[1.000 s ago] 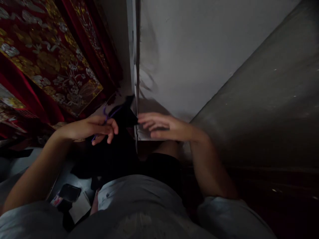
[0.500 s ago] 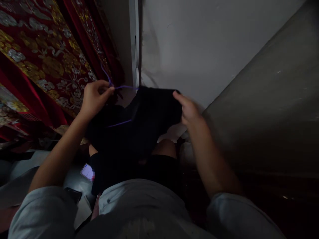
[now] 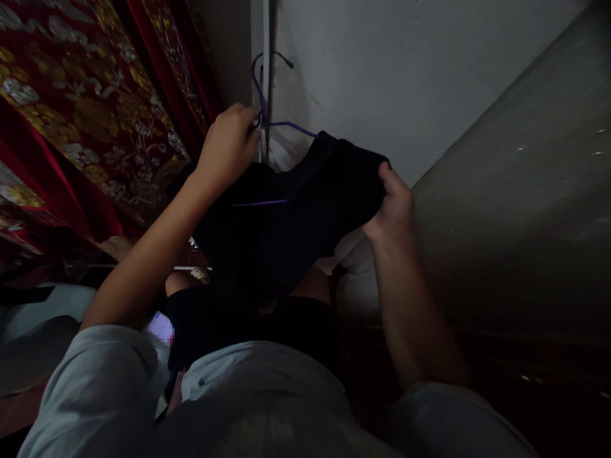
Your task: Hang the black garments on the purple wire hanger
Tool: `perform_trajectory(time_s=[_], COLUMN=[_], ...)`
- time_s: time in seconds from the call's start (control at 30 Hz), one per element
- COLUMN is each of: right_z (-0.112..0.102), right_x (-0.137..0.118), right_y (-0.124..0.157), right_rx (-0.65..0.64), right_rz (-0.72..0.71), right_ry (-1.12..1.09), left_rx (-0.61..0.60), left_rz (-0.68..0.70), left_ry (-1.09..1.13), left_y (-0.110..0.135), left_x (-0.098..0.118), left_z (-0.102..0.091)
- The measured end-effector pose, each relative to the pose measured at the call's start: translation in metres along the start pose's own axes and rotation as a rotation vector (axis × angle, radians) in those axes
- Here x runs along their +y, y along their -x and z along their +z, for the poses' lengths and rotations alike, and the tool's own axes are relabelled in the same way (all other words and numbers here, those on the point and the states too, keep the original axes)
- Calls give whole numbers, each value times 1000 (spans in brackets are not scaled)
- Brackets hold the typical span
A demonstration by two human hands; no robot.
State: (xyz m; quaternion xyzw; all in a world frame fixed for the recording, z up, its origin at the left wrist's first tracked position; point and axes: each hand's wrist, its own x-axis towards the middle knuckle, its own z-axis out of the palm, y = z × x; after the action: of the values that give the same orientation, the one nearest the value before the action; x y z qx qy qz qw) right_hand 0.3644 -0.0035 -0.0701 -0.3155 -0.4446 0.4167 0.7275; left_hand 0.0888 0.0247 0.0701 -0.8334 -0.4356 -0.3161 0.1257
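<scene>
In the head view, the left hand (image 3: 229,143) is up high with fingers closed, pinching a purple cord (image 3: 293,126), and there's its loose end curling up over the pale upright strip (image 3: 266,38)! The cord runs across to the top edge of the black cloth (image 3: 305,210), which spreads between the arms above the lap, a second purple stretch lying over it. Over on the far side, the right hand (image 3: 394,200) grips the cloth's edge, thumb on top; it's so dim that the fingers beneath seem tucked under. Red embroidered fabric (image 3: 90,114) stands at left, and a lit phone (image 3: 161,327) glows beside the thigh.
</scene>
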Motion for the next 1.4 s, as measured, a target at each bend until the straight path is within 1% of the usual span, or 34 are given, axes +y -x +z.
perform_trajectory(time_s=[0.03,0.1,0.13,0.17,0.2,0.23,0.27,0.3,0.33,0.4,0.43,0.5,0.57,0.63,0.7,0.73,0.77,0.83,0.9,0.93,1.0,1.03,1.07,1.13,1.17,1.2,1.27,1.3,1.4], right_z=[3,10,13,14,15,13,11,7,3,-6,-9,-12,-12,-9,-7,-7,-6,-6,-4,0,12,20,28,44,50,55,61,61,59], right_x=[2,4,5,6,6,6,7,8,9,12,14,19,26,31,33,34,34,34,36,39,48,53,59,68,71,73,75,75,74], right_y=[5,9,9,7,4,1,-2,-5,-7,-10,-11,-14,-17,-19,-17,-13,-7,13,45,64,102,118,132,149,153,155,155,155,157], right_rx=[40,116,138,144,135,114,91,67,45,15,7,-8,-22,-12,42,98,179,370,525,566,608,578,474,205,93,15,-36,-46,-53], right_rz=[42,135,186,237,280,309,318,313,297,263,253,243,241,233,226,214,184,80,-29,-51,-8,47,122,242,263,262,240,244,303], right_ry=[-89,-226,-265,-284,-289,-282,-269,-251,-228,-178,-156,-117,-69,-26,13,32,61,150,208,215,141,133,144,207,243,268,267,246,189], left_rx=[66,197,201,131,-30,-198,-327,-422,-490,-552,-549,-488,-426,-429,-435,-413,-376,-273,-150,-81,52,117,180,295,350,404,474,484,453], left_rz=[43,166,244,320,405,450,388,272,133,-127,-217,-316,-365,-386,-374,-348,-311,-235,-197,-199,-223,-240,-262,-339,-400,-468,-581,-611,-642], left_ry=[-20,-37,-34,-21,1,17,11,-7,-41,-108,-121,-96,-64,-60,-49,-30,-4,62,159,219,361,436,511,659,728,787,874,900,937], left_y=[14,49,70,92,114,135,153,169,181,193,195,194,192,192,196,199,203,211,218,220,222,222,222,222,223,225,229,231,236], left_x=[4,13,18,23,27,30,31,31,30,24,21,15,12,12,14,16,19,25,35,40,54,61,70,86,94,101,112,115,117], left_z=[3,9,13,19,25,33,41,49,58,73,80,90,98,107,117,122,127,135,140,142,143,144,145,148,150,151,152,152,148])
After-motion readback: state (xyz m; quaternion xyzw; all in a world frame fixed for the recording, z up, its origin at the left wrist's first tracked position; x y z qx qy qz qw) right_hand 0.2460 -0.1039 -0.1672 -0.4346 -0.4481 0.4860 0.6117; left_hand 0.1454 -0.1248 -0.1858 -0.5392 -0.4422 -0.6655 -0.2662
